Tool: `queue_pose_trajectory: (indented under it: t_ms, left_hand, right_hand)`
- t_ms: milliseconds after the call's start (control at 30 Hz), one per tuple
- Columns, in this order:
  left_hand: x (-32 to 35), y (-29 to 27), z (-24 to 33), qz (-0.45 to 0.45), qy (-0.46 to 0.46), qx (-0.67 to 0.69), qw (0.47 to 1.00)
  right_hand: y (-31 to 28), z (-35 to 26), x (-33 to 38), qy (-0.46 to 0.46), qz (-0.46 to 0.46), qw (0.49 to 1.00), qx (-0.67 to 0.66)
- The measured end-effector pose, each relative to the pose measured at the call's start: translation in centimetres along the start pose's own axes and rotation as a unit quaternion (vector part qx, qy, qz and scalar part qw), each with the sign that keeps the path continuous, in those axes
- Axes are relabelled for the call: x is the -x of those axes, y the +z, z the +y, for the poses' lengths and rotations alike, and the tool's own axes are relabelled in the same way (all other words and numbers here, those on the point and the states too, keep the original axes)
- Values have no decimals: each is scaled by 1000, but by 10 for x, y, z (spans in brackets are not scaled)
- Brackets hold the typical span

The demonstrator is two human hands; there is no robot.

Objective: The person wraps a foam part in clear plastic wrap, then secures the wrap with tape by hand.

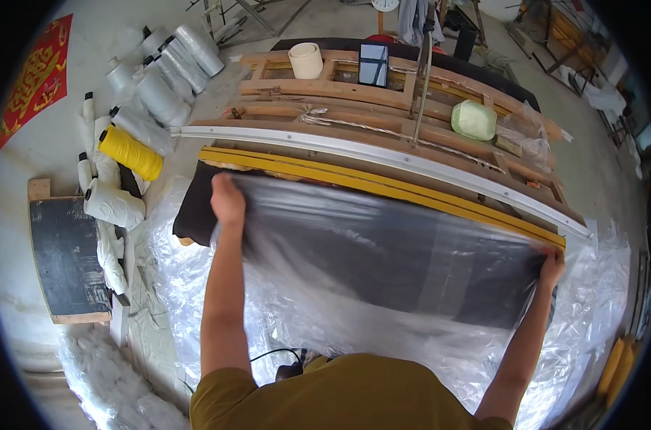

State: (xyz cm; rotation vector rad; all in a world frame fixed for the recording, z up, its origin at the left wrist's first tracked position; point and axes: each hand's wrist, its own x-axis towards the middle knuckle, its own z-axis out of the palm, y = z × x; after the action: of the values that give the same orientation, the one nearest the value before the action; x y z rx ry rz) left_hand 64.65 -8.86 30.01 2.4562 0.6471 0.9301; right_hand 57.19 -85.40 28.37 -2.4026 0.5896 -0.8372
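Observation:
A sheet of see-through plastic film (340, 287) is stretched taut between my hands, over a black padded surface (194, 204). My left hand (228, 199) is closed on the film's far left corner, slightly blurred. At the far right corner, my right hand (552, 269) grips the film beside the end of a yellow bar (383, 188). The film's far edge runs just in front of this long bar. From there the sheet hangs toward my body in loose folds.
Behind the yellow bar lie a metal rail (354, 153) and a wooden frame (268, 87) bearing a cardboard ring (306, 61), a phone-like dark panel (373, 64) and a pale green tub (474, 120). Film rolls (163, 93) and a yellow spool (130, 153) stand left. Crumpled plastic (117, 380) lies lower left.

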Motion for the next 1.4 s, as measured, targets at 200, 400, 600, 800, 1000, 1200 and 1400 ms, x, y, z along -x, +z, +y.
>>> queue_pose_trajectory:
  t_ms: [200, 400, 600, 800, 1000, 1200, 1400]
  left_hand:
    - [-22, 22, 22, 71, 13, 6, 997]
    - [-24, 27, 35, 48, 21, 75, 996]
    - [-9, 16, 25, 5, 79, 93, 993]
    - [-11, -72, 12, 148, -28, 313, 938]
    - [99, -89, 93, -135, 447, -84, 880]
    - [110, -153, -133, -338, 90, -469, 811]
    - [180, -117, 186, -455, 225, 117, 854]
  right_hand:
    - [26, 49, -16, 30, 122, 975, 186]
    - [-24, 1, -20, 278, -70, 927, -244]
    - [-25, -7, -17, 73, 53, 996, 8]
    - [-53, -108, 92, -73, -16, 997, 8]
    - [-46, -119, 112, 105, -56, 991, -55]
    - [-60, -211, 228, 307, -464, 705, -440]
    - [-54, -210, 237, 191, -310, 714, -598]
